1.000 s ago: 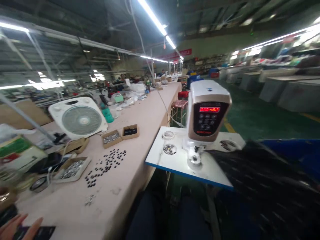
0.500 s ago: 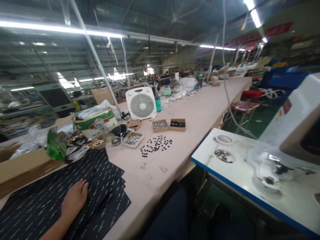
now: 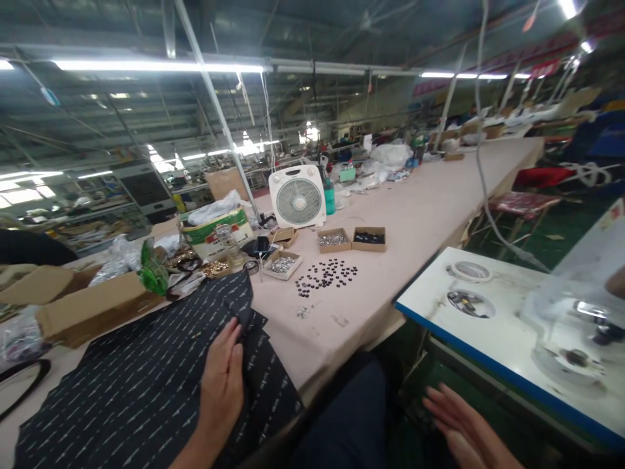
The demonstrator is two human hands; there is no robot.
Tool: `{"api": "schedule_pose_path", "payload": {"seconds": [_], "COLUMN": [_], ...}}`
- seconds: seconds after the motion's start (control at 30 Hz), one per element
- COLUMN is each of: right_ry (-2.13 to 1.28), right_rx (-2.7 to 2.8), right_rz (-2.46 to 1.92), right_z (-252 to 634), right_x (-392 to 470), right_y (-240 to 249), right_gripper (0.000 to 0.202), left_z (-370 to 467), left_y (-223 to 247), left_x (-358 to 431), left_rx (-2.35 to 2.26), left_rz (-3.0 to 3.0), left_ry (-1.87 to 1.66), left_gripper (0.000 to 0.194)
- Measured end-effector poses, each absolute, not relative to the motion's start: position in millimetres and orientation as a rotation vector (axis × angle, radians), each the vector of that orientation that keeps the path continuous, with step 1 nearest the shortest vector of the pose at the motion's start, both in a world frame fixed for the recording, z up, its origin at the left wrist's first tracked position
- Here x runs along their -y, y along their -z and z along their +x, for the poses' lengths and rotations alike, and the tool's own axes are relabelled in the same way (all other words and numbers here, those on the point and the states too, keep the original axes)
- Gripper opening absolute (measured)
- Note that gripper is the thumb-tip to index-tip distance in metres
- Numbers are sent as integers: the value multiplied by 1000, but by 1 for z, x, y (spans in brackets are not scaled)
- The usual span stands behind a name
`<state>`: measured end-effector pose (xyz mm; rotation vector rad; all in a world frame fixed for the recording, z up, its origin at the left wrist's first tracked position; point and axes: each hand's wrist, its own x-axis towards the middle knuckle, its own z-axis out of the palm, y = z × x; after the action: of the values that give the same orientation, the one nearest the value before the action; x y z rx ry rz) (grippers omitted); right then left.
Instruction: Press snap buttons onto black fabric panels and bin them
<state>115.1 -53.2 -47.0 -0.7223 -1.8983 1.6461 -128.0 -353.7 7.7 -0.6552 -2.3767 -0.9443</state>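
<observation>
Dark patterned fabric (image 3: 141,365) lies in overlapping layers on the left part of the table. My left hand (image 3: 223,371) is on its right portion, beside a raised fold; the fingers point away from me and lie close together, and whether they pinch the cloth is unclear. Low at the right, my right hand (image 3: 461,420) hovers between the table and the machine stand, fingers extended and holding nothing. Many small black pieces (image 3: 327,277) are scattered on the table beyond the fabric, with small silvery pieces (image 3: 303,311) nearer to me.
Beyond the pieces are an open box of metal parts (image 3: 334,241), a box of black parts (image 3: 370,239) and a white fan (image 3: 297,197). A cardboard box (image 3: 102,306) is at the left. A white machine table (image 3: 512,326) with a blue edge stands at the right.
The view has turned left. My left hand has moved right across the fabric, whose upper layer now has a raised fold. My right hand has come into view.
</observation>
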Motion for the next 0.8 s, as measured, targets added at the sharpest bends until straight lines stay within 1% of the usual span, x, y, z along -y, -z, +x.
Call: {"api": "schedule_pose_path", "payload": {"seconds": [0.07, 0.1, 0.13, 0.17, 0.2, 0.27, 0.33, 0.4, 0.43, 0.5, 0.57, 0.63, 0.67, 0.7, 0.73, 0.8], "right_ry": [-1908, -2044, -2082, -2042, -1949, -1797, -1757, -1761, -1760, -1809, -1909, -1946, -1916, -1845, -1719, -1297], "right_rx": [1888, 1886, 1896, 1925, 2002, 2038, 2000, 1939, 1914, 1870, 1820, 1798, 1826, 1875, 1935, 2039], "right_rz": [-483, -341, -272, -264, -315, -414, -467, -513, -546, -577, -566, -565, -580, -605, -642, -719], "right_z": [77, 59, 42, 28, 17, 8, 14, 29, 38, 53, 66, 76, 80, 86, 91, 103], "right_x": [72, 82, 89, 95, 97, 94, 82, 65, 57, 43, 32, 22, 16, 11, 7, 4], "right_y": [26, 13, -2, -15, -26, -39, -41, -36, -33, -27, -21, -15, -12, -10, -10, -19], "right_gripper": [80, 89, 93, 91, 83, 57, 37, 30, 29, 31, 38, 43, 44, 46, 48, 58], "left_z": [-96, -81, -67, -54, -45, -35, -39, -58, -71, -100, -128, -147, -153, -156, -156, -152], "left_y": [-3, 0, 2, 2, 0, -12, -30, -52, -63, -83, -98, -107, -108, -108, -107, -101], "left_x": [324, 311, 300, 291, 284, 278, 279, 283, 284, 279, 265, 245, 234, 224, 215, 200], "left_rx": [2317, 2300, 2286, 2283, 2269, 2199, 2079, 1969, 1931, 1932, 2051, 2257, 2397, 2546, 2687, 2872], "left_rz": [-944, -1086, -1226, -1365, -1497, -1687, -1705, -1567, -1473, -1376, -1402, -1514, -1584, -1671, -1761, -1937], "left_ry": [795, 695, 602, 523, 474, 483, 581, 644, 645, 583, 516, 509, 535, 565, 590, 582], "left_gripper": [47, 51, 53, 54, 54, 51, 48, 52, 59, 81, 105, 119, 117, 108, 91, 48]}}
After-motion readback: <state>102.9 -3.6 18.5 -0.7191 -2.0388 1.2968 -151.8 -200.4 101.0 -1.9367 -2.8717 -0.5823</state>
